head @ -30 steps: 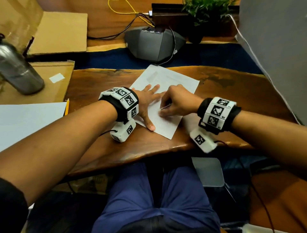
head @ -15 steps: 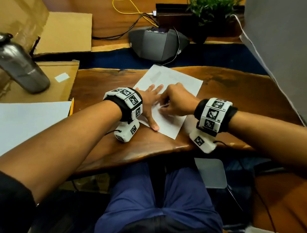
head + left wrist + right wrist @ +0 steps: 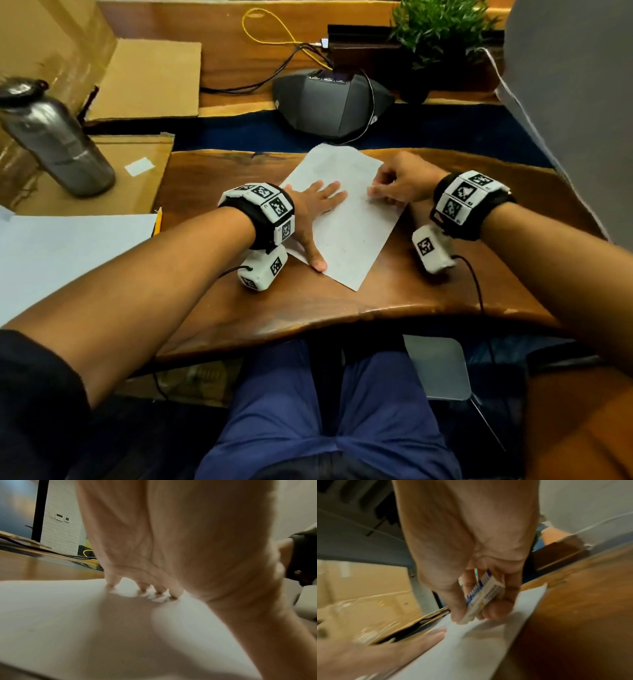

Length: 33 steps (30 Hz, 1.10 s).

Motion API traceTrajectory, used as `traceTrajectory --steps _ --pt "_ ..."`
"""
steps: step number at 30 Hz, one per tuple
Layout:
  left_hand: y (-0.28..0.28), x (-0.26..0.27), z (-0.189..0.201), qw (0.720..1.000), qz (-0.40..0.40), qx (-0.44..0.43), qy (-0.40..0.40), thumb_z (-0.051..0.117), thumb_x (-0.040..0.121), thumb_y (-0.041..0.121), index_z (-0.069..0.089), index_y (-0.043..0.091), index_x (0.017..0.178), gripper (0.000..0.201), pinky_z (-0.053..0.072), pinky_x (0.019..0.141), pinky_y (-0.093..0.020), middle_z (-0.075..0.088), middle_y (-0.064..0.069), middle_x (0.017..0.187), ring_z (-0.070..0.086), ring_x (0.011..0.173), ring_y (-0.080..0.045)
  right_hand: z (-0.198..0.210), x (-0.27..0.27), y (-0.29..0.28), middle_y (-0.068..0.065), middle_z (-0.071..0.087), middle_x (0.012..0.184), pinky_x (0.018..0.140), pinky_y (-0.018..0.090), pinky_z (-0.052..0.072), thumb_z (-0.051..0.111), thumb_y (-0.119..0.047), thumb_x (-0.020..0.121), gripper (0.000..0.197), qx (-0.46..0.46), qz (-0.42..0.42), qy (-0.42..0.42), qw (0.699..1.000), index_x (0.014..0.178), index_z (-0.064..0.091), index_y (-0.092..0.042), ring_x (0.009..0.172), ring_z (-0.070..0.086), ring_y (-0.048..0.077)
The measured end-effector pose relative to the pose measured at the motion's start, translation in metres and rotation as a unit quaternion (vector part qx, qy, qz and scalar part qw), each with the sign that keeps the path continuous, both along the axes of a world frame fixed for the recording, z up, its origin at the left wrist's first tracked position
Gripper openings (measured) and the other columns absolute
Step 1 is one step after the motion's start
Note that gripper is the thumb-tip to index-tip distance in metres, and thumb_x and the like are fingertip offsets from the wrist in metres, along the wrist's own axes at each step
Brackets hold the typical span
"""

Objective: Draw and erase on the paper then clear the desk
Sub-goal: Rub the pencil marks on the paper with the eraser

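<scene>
Your left hand [image 3: 313,209] lies flat, pinning the paper [image 3: 346,222]; right hand [image 3: 399,185] at 2 o'clock pinches the eraser [image 3: 483,597]. Hard rubbing could crease the sheet

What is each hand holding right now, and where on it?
Right hand pinches a small white eraser in a blue-printed sleeve by its long sides. Left hand holds nothing, pressing flat on the white paper sheet.
</scene>
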<state>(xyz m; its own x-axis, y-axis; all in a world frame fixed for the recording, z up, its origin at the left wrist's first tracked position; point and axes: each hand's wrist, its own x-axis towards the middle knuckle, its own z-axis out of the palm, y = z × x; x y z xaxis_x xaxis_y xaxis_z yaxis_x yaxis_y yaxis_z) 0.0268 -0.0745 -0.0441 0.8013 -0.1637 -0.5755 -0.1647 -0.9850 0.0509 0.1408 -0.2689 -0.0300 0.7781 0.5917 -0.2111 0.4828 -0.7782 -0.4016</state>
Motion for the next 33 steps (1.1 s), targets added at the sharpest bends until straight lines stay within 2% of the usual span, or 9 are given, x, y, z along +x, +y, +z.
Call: traceTrajectory --steps 5,8,13,16,18,22,25,28,33 --pt "0.012 -0.004 0.009 0.999 0.043 0.007 -0.011 0.074 0.062 0.074 -0.019 0.026 0.154 0.139 0.006 0.123 -0.047 -0.025 0.005 0.161 -0.012 0.151 -0.018 -0.012 0.015 -0.001 0.001 0.070 0.087 0.071 0.028 0.053 0.069 -0.039 0.090 0.024 -0.003 -0.003 0.007 1.000 0.094 0.071 -0.015 0.079 0.063 0.016" --pt "0.003 -0.024 -0.001 0.997 0.067 -0.018 -0.025 0.061 0.069 0.080 -0.018 0.020 0.155 0.130 -0.001 0.123 -0.043 -0.026 0.000 0.161 -0.016 0.150 -0.019 -0.012 0.018 0.002 -0.002 0.068 0.087 0.069 0.026 0.048 0.069 -0.042 0.089 0.026 -0.017 0.009 -0.010 1.000 0.093 0.071 -0.017 0.081 0.061 0.016" --pt "-0.057 -0.051 -0.010 0.997 0.006 -0.073 -0.023 0.039 0.081 0.081 -0.021 0.013 0.153 0.116 -0.011 0.121 -0.043 -0.031 -0.006 0.158 -0.026 0.146 -0.023 -0.011 0.018 0.004 -0.001 0.065 0.086 0.071 0.027 0.046 0.070 -0.039 0.089 0.027 -0.024 0.025 -0.023 0.999 0.095 0.071 -0.013 0.080 0.058 0.016" --pt "-0.091 -0.061 -0.005 0.991 -0.060 -0.119 -0.011 0.038 0.090 0.072 -0.016 0.013 0.155 0.103 -0.010 0.121 -0.042 -0.025 -0.006 0.161 -0.021 0.149 -0.022 -0.009 0.018 0.005 -0.001 0.065 0.084 0.071 0.028 0.048 0.071 -0.040 0.088 0.029 -0.032 0.027 -0.020 0.999 0.095 0.071 -0.012 0.079 0.058 0.017" --pt "-0.091 -0.068 0.002 0.987 -0.056 -0.148 -0.021 0.039 0.092 0.068 -0.016 0.014 0.155 0.099 -0.009 0.121 -0.040 -0.024 -0.005 0.161 -0.019 0.149 -0.020 -0.009 0.018 0.005 -0.002 0.065 0.083 0.068 0.027 0.048 0.071 -0.041 0.087 0.028 -0.034 0.024 -0.017 0.999 0.094 0.071 -0.014 0.078 0.059 0.016" --pt "-0.057 -0.095 0.011 0.993 0.080 -0.059 -0.067 0.031 0.086 0.078 -0.020 0.007 0.152 0.110 -0.009 0.121 -0.042 -0.028 -0.012 0.159 -0.024 0.147 -0.026 -0.012 0.019 0.005 0.001 0.067 0.087 0.061 0.023 0.046 0.072 -0.040 0.088 0.024 -0.028 0.015 -0.006 0.999 0.092 0.069 -0.016 0.078 0.060 0.016" --pt "-0.050 -0.118 0.004 0.987 0.156 -0.021 -0.025 0.022 0.076 0.087 -0.020 0.002 0.151 0.121 -0.010 0.121 -0.045 -0.029 -0.018 0.157 -0.027 0.145 -0.032 -0.013 0.021 0.006 -0.001 0.066 0.087 0.064 0.025 0.047 0.071 -0.041 0.087 0.024 -0.038 0.020 -0.015 0.999 0.092 0.070 -0.017 0.079 0.060 0.015" --pt "-0.073 -0.124 -0.007 0.988 0.146 -0.045 -0.008 0.022 0.071 0.092 -0.024 0.001 0.148 0.128 -0.011 0.121 -0.046 -0.033 -0.019 0.154 -0.031 0.143 -0.032 -0.012 0.021 0.007 0.000 0.067 0.086 0.063 0.025 0.047 0.072 -0.041 0.087 0.023 -0.043 0.017 -0.013 0.999 0.089 0.069 -0.019 0.078 0.061 0.016" --pt "-0.118 -0.095 -0.016 0.992 0.089 -0.082 -0.021 0.032 0.075 0.090 -0.024 0.003 0.149 0.128 -0.009 0.121 -0.047 -0.036 -0.017 0.153 -0.032 0.142 -0.032 -0.010 0.018 0.008 -0.001 0.065 0.081 0.055 0.023 0.044 0.072 -0.039 0.087 0.022 -0.041 0.013 -0.021 0.999 0.088 0.069 -0.017 0.074 0.059 0.015"
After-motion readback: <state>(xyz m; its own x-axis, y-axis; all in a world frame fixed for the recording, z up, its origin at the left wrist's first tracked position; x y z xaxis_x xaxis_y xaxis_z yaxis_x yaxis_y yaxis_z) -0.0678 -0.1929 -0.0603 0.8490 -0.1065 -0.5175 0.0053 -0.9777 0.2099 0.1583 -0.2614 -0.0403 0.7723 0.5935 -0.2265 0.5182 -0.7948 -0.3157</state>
